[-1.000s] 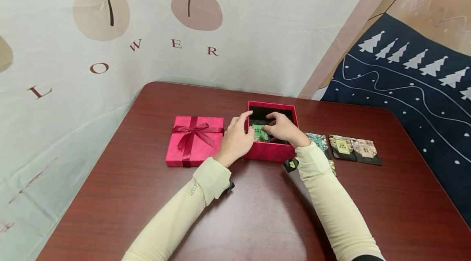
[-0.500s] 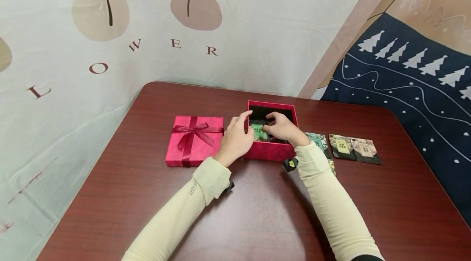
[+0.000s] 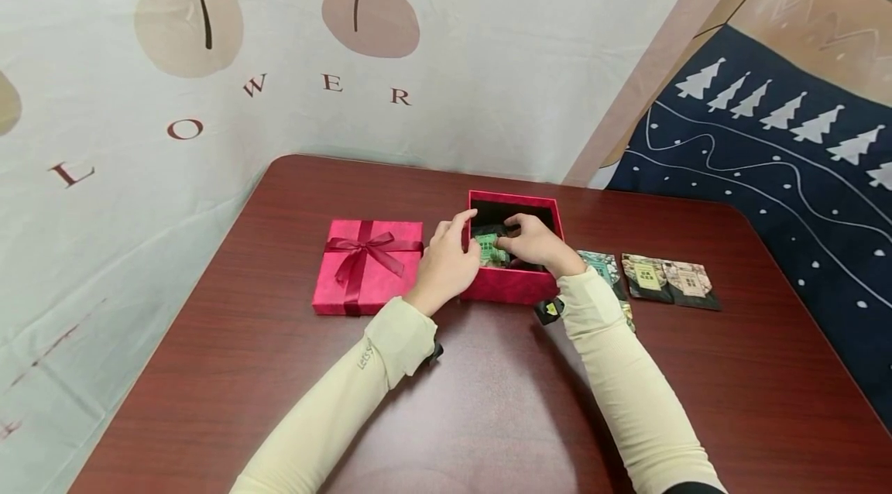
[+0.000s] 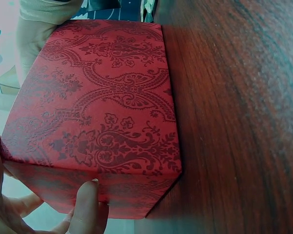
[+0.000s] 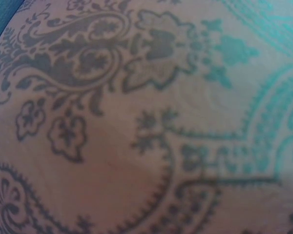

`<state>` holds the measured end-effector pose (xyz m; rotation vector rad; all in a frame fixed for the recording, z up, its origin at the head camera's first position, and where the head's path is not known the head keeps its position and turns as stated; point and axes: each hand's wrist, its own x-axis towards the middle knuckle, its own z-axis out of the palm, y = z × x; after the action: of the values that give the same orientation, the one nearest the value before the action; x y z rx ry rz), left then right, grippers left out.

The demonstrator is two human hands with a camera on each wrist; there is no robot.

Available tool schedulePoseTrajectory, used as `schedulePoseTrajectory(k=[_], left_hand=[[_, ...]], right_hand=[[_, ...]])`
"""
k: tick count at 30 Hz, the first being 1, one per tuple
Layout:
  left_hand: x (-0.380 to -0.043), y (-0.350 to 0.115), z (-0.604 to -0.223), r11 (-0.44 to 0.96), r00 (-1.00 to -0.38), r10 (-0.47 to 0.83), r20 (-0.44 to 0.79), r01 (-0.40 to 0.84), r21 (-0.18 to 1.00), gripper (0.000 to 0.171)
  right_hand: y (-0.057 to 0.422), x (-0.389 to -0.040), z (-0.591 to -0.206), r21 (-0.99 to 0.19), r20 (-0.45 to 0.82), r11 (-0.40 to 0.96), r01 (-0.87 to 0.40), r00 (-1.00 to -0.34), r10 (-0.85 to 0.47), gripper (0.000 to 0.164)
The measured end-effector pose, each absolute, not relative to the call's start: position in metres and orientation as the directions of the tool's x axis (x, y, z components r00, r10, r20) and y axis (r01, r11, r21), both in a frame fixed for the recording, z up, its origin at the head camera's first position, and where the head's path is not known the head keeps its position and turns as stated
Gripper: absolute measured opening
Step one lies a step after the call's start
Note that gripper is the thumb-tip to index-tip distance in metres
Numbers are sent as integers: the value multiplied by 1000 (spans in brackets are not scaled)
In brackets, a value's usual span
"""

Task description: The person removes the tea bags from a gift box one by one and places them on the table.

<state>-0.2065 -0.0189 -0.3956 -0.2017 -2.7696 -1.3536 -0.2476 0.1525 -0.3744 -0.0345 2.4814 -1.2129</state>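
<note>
An uncovered red patterned gift box point(image 3: 512, 286) with a dark interior stands on the table. My left hand point(image 3: 449, 262) holds its left wall in the head view; the left wrist view shows fingertips against the outside of the box point(image 4: 107, 97) and part of the hand at the rim. Inside lies a green-labelled sachet point(image 3: 490, 249) with black edges. My right hand point(image 3: 536, 242) reaches in over the near right rim, its thumb and index finger pinching the sachet's right side. Its other fingers are partly hidden. Only the blurred patterned box wall point(image 5: 112, 170) fills the right wrist view.
Left of the box is a red lid point(image 3: 369, 265) with a ribbon bow. On the right, a yellow-labelled sachet point(image 3: 646, 277) and a pink-labelled sachet point(image 3: 692, 285) lie side by side. A teal-labelled sachet point(image 3: 601, 265) is partly covered by the right forearm. A fabric backdrop hangs behind the table.
</note>
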Motion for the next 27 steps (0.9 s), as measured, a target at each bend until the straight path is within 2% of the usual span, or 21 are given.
schedulePoseTrajectory(k=[10, 27], left_hand=[[-206, -19, -395, 606, -990, 93, 109, 143, 782, 51], [-207, -19, -395, 599, -992, 90, 88, 124, 791, 52]], right_hand=[[152, -247, -374, -771, -305, 625, 120, -931, -198, 61], [154, -249, -376, -743, -275, 667, 56, -934, -227, 54]])
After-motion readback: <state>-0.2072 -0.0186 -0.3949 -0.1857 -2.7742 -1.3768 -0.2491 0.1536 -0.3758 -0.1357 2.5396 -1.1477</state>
